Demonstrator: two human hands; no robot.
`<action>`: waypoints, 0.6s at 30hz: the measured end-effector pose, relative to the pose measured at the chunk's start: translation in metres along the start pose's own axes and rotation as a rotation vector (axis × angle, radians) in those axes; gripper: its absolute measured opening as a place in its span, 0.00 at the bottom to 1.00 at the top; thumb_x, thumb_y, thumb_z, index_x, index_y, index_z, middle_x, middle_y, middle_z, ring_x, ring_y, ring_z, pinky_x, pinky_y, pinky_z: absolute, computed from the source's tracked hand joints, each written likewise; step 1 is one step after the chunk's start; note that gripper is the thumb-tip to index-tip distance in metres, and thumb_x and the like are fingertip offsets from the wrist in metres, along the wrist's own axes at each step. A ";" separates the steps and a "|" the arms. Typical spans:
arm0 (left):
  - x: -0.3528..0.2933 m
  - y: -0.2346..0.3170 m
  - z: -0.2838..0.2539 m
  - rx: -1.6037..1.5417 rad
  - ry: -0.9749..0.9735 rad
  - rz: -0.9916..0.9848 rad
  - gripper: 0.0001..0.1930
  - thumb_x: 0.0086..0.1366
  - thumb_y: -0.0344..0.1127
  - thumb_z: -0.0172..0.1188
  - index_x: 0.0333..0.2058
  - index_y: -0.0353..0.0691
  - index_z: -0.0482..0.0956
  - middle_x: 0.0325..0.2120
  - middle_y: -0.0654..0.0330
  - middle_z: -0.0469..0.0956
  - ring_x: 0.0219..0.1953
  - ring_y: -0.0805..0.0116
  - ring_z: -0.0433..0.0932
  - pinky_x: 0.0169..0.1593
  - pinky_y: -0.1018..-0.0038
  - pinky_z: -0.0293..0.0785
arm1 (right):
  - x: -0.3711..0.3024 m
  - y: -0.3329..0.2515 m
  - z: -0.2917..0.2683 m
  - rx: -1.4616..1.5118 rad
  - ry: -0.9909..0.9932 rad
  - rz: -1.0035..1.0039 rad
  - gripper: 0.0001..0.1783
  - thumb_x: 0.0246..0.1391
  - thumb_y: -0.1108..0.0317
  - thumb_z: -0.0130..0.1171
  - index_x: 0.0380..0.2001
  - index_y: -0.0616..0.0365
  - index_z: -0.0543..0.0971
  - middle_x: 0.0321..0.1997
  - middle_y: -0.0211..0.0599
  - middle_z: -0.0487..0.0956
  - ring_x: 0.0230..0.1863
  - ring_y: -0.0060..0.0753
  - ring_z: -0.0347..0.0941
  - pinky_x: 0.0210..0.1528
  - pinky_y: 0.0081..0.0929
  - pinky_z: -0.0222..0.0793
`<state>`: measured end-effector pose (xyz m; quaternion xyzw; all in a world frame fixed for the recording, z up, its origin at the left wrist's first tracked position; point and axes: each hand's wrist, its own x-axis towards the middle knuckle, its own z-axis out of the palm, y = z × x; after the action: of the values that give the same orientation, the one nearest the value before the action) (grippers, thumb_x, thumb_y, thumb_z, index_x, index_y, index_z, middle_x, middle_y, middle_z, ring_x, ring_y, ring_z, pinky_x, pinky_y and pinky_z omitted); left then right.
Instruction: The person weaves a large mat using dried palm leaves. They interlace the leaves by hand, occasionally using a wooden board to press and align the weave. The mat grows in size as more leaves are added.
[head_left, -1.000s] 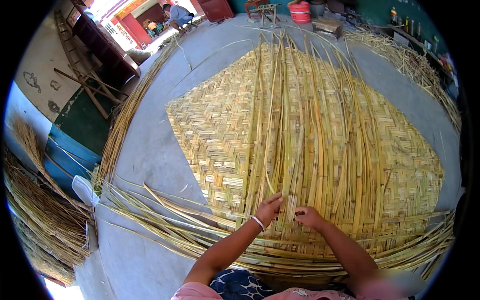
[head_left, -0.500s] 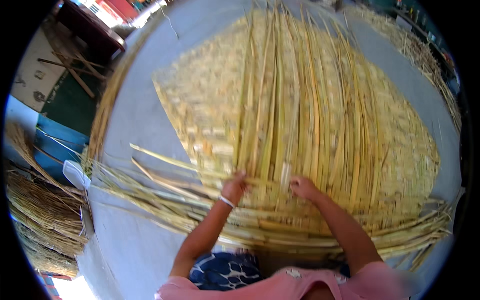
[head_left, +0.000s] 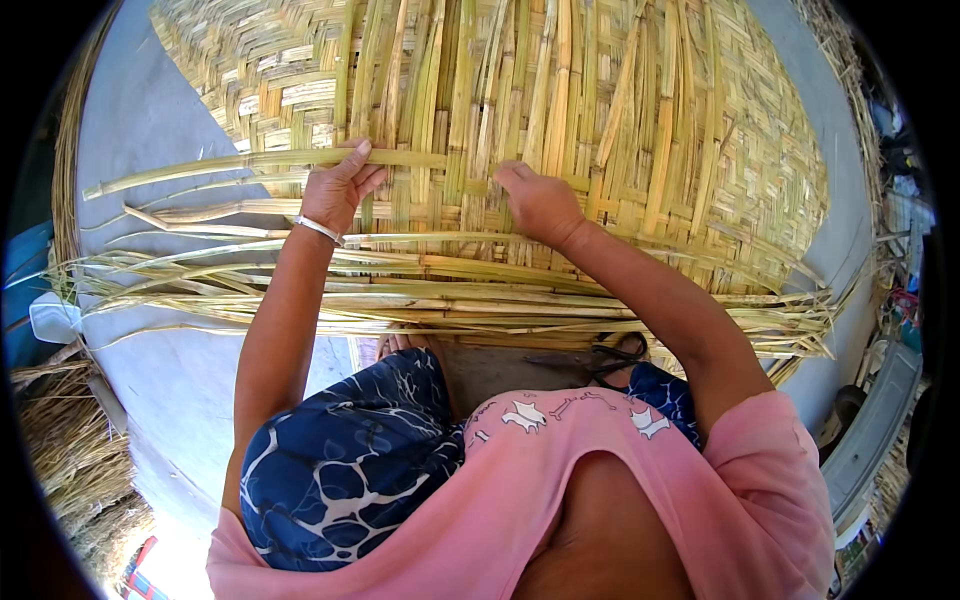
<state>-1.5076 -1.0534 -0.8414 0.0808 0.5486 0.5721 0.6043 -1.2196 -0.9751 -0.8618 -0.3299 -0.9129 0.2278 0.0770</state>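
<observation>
In front of me spreads a woven mat (head_left: 270, 85) of flattened yellow-green reed strips, with loose-ended strips (head_left: 560, 90) running lengthwise over its middle. A long crosswise reed strip (head_left: 200, 175) reaches from the left across the mat's near part and passes among the lengthwise ones. My left hand (head_left: 340, 190), with a white bangle at the wrist, pinches this strip between thumb and fingers. My right hand (head_left: 545, 208) is closed at the weave farther right, its fingertips pressed together on a reed strip; exactly which strip is partly hidden by the fingers.
A bundle of loose reeds (head_left: 440, 300) lies crosswise between the mat and my feet. Dark looped objects (head_left: 622, 350) lie near my right knee. At the left are a white plastic container (head_left: 55, 318) and heaped dry stalks (head_left: 75, 440); a grey tub-like thing (head_left: 870, 430) stands right.
The view has tilted down, so my clothes and the near reeds show more. My left hand now grips the crosswise strip farther left, with the hands wider apart.
</observation>
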 end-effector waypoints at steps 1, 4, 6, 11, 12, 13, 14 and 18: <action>0.000 0.000 -0.002 0.015 0.002 0.023 0.11 0.62 0.32 0.57 0.43 0.36 0.74 0.36 0.56 0.78 0.38 0.66 0.80 0.40 0.75 0.79 | -0.001 -0.001 -0.002 -0.026 -0.031 -0.015 0.11 0.46 0.73 0.50 0.36 0.55 0.72 0.40 0.39 0.75 0.29 0.43 0.75 0.27 0.37 0.71; -0.001 -0.005 -0.012 0.012 0.134 0.001 0.11 0.62 0.31 0.57 0.42 0.35 0.74 0.35 0.55 0.78 0.35 0.66 0.80 0.36 0.77 0.80 | 0.008 0.004 -0.009 -0.104 -0.132 -0.088 0.10 0.45 0.74 0.49 0.34 0.55 0.71 0.37 0.39 0.75 0.27 0.44 0.75 0.26 0.38 0.70; -0.003 -0.006 -0.010 0.035 0.221 -0.017 0.11 0.61 0.30 0.57 0.42 0.35 0.74 0.35 0.55 0.78 0.35 0.66 0.80 0.34 0.78 0.80 | 0.023 0.004 -0.016 -0.152 -0.200 -0.113 0.10 0.45 0.74 0.49 0.34 0.56 0.71 0.36 0.39 0.75 0.27 0.45 0.74 0.26 0.38 0.71; -0.002 -0.002 -0.024 0.003 0.259 -0.074 0.11 0.63 0.32 0.54 0.43 0.35 0.72 0.37 0.57 0.76 0.39 0.66 0.79 0.37 0.77 0.79 | 0.056 -0.031 -0.028 -0.121 -0.167 -0.106 0.11 0.44 0.73 0.52 0.35 0.59 0.72 0.34 0.41 0.74 0.31 0.47 0.75 0.30 0.37 0.72; -0.001 -0.002 -0.031 -0.073 0.275 -0.060 0.11 0.64 0.34 0.54 0.43 0.36 0.72 0.36 0.57 0.76 0.38 0.65 0.78 0.38 0.75 0.78 | 0.060 -0.039 -0.022 -0.044 -0.154 -0.110 0.12 0.45 0.72 0.52 0.37 0.59 0.72 0.34 0.42 0.74 0.32 0.46 0.75 0.31 0.37 0.72; 0.002 -0.001 -0.040 -0.149 0.284 -0.045 0.12 0.64 0.36 0.53 0.43 0.36 0.72 0.35 0.57 0.76 0.37 0.64 0.78 0.39 0.73 0.78 | 0.064 -0.045 -0.014 0.027 -0.138 -0.110 0.12 0.46 0.71 0.53 0.38 0.59 0.72 0.34 0.43 0.74 0.33 0.46 0.74 0.32 0.37 0.72; 0.004 0.000 -0.048 -0.225 0.292 -0.031 0.12 0.65 0.38 0.53 0.43 0.37 0.71 0.34 0.57 0.77 0.37 0.63 0.78 0.40 0.71 0.77 | 0.068 -0.052 -0.007 0.099 -0.123 -0.110 0.13 0.48 0.70 0.53 0.39 0.59 0.72 0.34 0.43 0.73 0.35 0.46 0.74 0.33 0.37 0.72; 0.004 0.013 -0.059 -0.195 0.103 -0.002 0.16 0.68 0.47 0.45 0.40 0.40 0.71 0.33 0.57 0.76 0.36 0.62 0.77 0.40 0.68 0.76 | 0.080 -0.077 0.006 0.229 -0.056 0.070 0.12 0.51 0.65 0.55 0.39 0.57 0.75 0.35 0.43 0.73 0.34 0.46 0.73 0.35 0.38 0.71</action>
<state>-1.5607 -1.0775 -0.8570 -0.0083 0.5208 0.6255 0.5809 -1.3270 -0.9782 -0.8321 -0.3443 -0.8705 0.3424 0.0809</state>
